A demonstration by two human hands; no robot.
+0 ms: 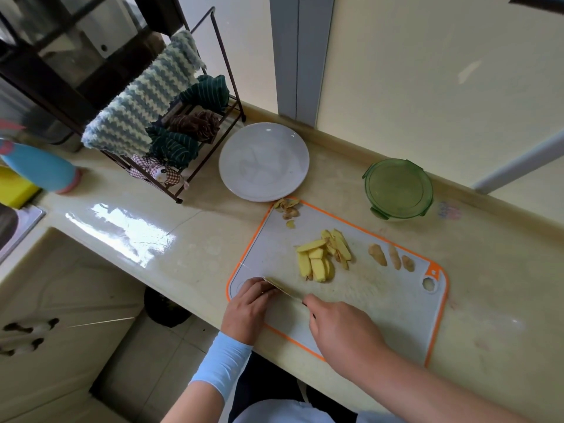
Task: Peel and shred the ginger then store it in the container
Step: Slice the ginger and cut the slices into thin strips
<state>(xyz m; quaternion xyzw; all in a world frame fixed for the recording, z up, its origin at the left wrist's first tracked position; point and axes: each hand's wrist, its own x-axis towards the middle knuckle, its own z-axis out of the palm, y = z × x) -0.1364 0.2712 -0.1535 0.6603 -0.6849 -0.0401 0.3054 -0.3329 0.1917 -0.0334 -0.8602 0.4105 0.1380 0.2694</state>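
The biggest risk is sitting at the near left of the orange-rimmed white plastic cutting board (pixel 381 303): the thin steel knife (pixel 290 294) is lying edge-on right against the left hand (pixel 248 297), so a slip on the small yellow ginger piece (pixel 273 283) could be nicking a fingertip. The piece is short, so it could also be rolling from under the fingers.

The left hand is bending its fingers down and pinching the piece against the board. The right hand (pixel 341 328) is wrapping closed around the knife handle, forefinger stretching forward.

The pile of pale yellow ginger slices (pixel 320 257) is waiting mid-board; the round green lidded container (pixel 398 189) is standing beyond the board's far right.
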